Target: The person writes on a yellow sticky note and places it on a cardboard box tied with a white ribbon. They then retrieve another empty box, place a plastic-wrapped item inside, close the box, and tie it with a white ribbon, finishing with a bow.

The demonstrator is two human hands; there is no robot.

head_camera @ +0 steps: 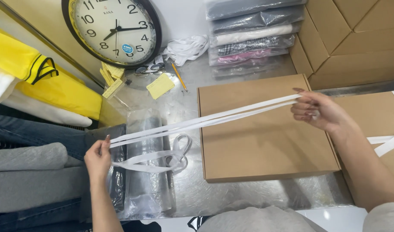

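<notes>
White ribbon pinched taut — left hand grip closed, right hand grip closed — above cardboard box.

Both hands stretch white ribbon (doubled) over a cardboard box.

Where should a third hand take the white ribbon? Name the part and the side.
Probably the taut doubled span of the white ribbon, over the gap left of the brown box, from above. It runs flat between left hand and right hand; the loose loops below would slip from a grip.
</notes>
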